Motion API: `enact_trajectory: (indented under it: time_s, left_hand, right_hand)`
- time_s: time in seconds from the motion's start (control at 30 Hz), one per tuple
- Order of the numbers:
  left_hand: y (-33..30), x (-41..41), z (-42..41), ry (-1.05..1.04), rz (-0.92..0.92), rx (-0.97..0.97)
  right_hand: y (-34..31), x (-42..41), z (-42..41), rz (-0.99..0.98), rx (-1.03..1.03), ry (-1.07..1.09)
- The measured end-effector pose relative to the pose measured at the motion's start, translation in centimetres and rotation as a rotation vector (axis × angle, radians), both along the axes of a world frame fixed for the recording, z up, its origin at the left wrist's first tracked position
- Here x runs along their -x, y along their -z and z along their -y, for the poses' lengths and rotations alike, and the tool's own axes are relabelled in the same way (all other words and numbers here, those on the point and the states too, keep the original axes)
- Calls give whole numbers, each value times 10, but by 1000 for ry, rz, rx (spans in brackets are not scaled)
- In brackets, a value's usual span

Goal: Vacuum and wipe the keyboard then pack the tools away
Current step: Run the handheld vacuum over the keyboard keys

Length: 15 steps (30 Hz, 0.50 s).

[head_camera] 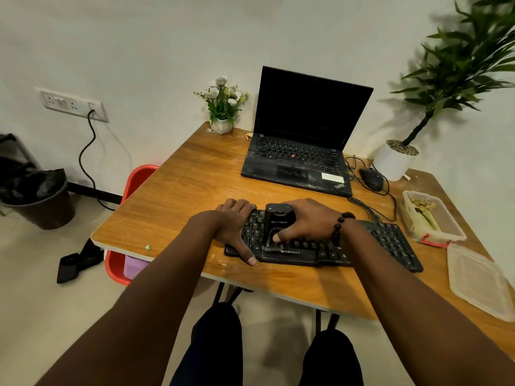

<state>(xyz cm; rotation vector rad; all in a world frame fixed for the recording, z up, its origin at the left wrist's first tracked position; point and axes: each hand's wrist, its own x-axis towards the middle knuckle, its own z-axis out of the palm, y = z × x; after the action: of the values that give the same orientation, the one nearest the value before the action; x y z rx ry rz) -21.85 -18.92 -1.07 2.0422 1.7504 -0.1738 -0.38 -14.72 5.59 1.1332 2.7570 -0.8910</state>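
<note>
Black and matt, the Zebronics keyboard (320,246) lies at the wooden desk's (195,185) near edge. The right hand (306,218) is wrapped around a small black handheld vacuum (278,227) standing on its left keys; the left hand (237,227) lies spread, pinning the keyboard's left end. Best worked row by row, slowly, nozzle flush. A clear plastic box (434,218) sits to the right.

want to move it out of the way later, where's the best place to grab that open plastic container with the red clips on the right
Take the plastic container by its two long side walls, coming straight down from above. It sits open and upright on the table with its lid lying separately nearer the person, so the rim is exposed. It still has contents, so keep it level. The red clip end looks too small for a steady grip.
</note>
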Motion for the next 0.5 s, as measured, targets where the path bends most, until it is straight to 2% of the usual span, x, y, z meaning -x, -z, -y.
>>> enact_trajectory:
  time_s: [0.1, 0.27, 0.4, 0.5]
  left_hand:
    - [-1, -1, 0, 10, -17, 4]
    - [0, -1, -1, 2, -17, 10]
    - [-1, -1, -1, 9, -34, 11]
    - [-3, -2, 1, 4, -42, 11]
  right_hand:
    - [2, -5, 1, -131, -71, 133]
    - [2, -8, 8, 4, 18, 11]
    - [3, -4, 13, -149, -96, 141]
    - [8, 1, 19, -43, -48, 32]
